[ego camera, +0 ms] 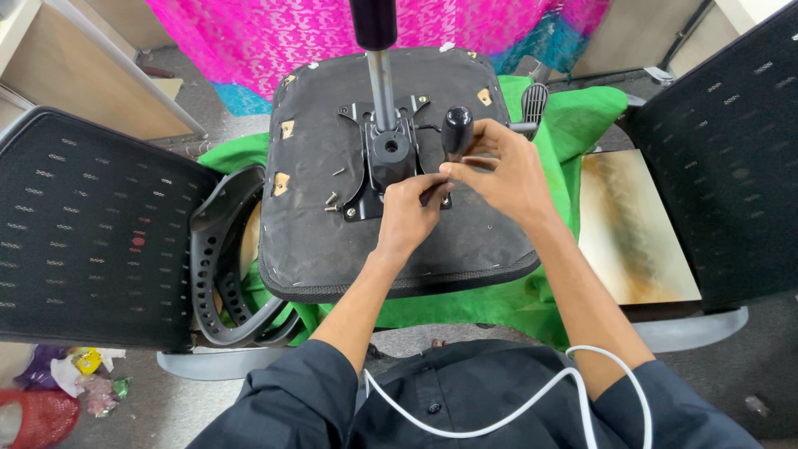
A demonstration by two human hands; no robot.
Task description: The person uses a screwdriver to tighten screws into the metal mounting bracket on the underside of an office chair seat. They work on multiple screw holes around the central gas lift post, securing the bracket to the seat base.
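An upturned black office-chair seat (316, 241) lies on a green cloth (582, 116), its black metal mounting plate (359, 195) and gas-lift column (381, 79) pointing up. My right hand (507, 175) grips a screwdriver with a black handle (456, 129), held upright over the plate's right side. My left hand (411, 212) pinches the screwdriver's lower end against the plate, fingers closed around it; the tip is hidden. Loose screws (331, 199) lie on the seat just left of the plate.
A black mesh chair back (83, 233) with a plastic armrest frame (220, 266) lies at left, another mesh back (731, 158) at right. A brownish board (632, 224) sits right of the seat. Pink fabric (316, 33) hangs behind. Litter (75, 378) lies bottom left.
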